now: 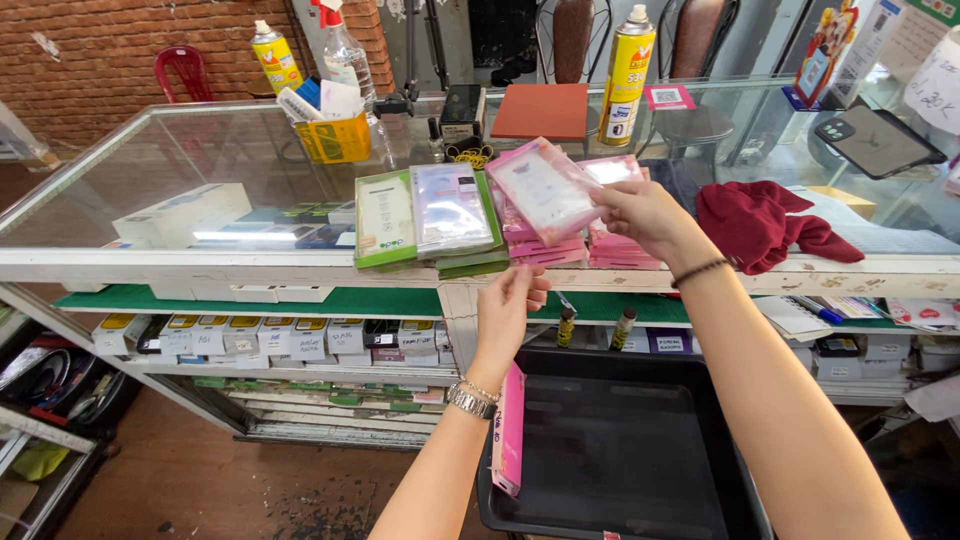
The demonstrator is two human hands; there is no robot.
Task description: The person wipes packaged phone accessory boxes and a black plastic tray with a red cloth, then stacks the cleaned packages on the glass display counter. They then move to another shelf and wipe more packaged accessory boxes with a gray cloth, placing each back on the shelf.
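Over the glass desk (150,170), the right hand (645,215) is pinching one pink packet (545,188) above sorted stacks (545,250); the left hand (508,310), grip loosely curled and empty, is hovering below the edge.

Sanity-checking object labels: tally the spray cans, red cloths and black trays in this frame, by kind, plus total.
Yellow spray cans: 2, one by the yellow box, one near the orange pad
Red cloth: 1
Black tray: 1
Total: 4
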